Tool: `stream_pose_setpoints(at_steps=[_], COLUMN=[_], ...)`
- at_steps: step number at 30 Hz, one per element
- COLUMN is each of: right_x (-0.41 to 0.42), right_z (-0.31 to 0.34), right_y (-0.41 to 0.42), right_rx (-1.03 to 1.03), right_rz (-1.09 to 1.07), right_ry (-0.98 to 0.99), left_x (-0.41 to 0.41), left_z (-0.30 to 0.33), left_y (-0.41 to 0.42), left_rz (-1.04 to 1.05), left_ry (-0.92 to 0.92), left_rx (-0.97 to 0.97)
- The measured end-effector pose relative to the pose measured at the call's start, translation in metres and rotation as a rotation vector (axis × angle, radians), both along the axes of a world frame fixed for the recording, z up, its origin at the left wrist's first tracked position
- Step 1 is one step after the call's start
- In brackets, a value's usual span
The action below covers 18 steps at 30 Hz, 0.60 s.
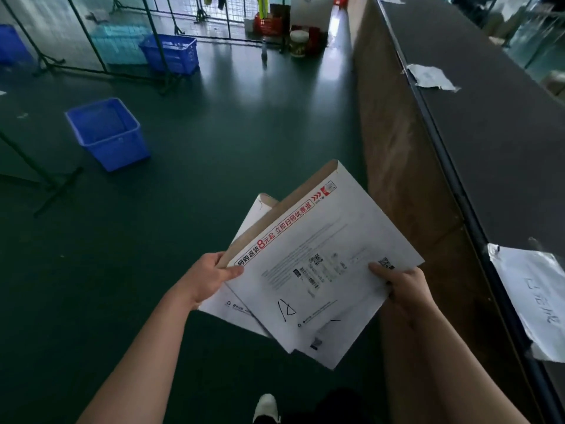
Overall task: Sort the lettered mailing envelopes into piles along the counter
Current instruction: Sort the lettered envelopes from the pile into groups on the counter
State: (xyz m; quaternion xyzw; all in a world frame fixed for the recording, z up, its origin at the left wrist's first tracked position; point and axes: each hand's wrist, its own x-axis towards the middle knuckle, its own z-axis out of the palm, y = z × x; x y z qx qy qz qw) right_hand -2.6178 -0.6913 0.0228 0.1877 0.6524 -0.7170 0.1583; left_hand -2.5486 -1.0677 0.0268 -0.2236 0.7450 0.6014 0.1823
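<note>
Both hands hold a fanned stack of white envelopes (318, 270) above the green floor (214, 148), just left of the dark tabletop (489, 133). The left hand (208, 276) has its grip closed on the stack's left edge, thumb on top. The right hand (403, 286) pinches the top envelope's right edge. A handwritten letter marks the top envelope. Taped paper labels (535, 298) lie on the tabletop, and a blue bin (107, 133) stands on the floor
</note>
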Motion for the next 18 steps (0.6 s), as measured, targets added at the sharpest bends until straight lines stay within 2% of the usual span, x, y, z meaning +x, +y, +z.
stream_pose_setpoints(at_steps=[3,8,14,18], right_x=[-0.067,-0.206,-0.367,-0.466], right_z=[-0.009,-0.032,-0.041,-0.031], right_y=[0.012,0.054,0.065,0.062], right_rx=[-0.031,-0.095,-0.045,0.016], right_rz=[-0.166,-0.282,-0.241,-0.161], right_ry=[0.021,0.046,-0.018,0.013], left_x=[-0.085,-0.251,-0.411,-0.497], left_z=[-0.005,-0.008,0.029,0.045], left_y=[0.005,0.041,0.07,0.063], left_rz=[-0.057,-0.134,-0.185,-0.099], left_ry=[0.034,0.07,0.08,0.107], left_rx=[-0.082,-0.161,-0.216,-0.16])
